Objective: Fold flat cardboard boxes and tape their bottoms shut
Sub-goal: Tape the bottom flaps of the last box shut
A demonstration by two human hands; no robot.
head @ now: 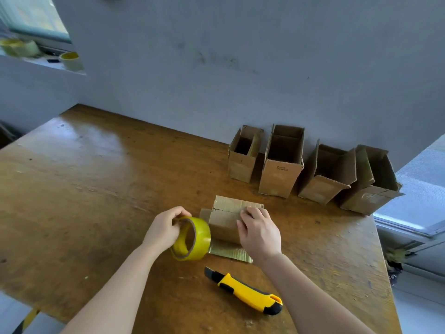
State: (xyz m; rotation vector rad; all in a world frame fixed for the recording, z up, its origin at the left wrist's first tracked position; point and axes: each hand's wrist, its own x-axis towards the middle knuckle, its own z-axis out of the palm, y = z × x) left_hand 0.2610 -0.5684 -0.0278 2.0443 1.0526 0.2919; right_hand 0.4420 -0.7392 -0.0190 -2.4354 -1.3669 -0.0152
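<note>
A small cardboard box [225, 224] stands upside down on the wooden table [96, 189], its bottom flaps folded shut and facing up. My left hand [162, 229] grips a yellow tape roll [192, 238] just left of the box. My right hand [258, 231] rests on the box's right side, fingers curled over the top edge at the flap seam. The box's lower flaps, covered in shiny tape, spread on the table toward me.
A yellow-and-black utility knife [245, 291] lies on the table near me. Several folded open boxes [281, 162] stand in a row against the grey wall at back right. More tape rolls [69, 60] sit on a window ledge at far left.
</note>
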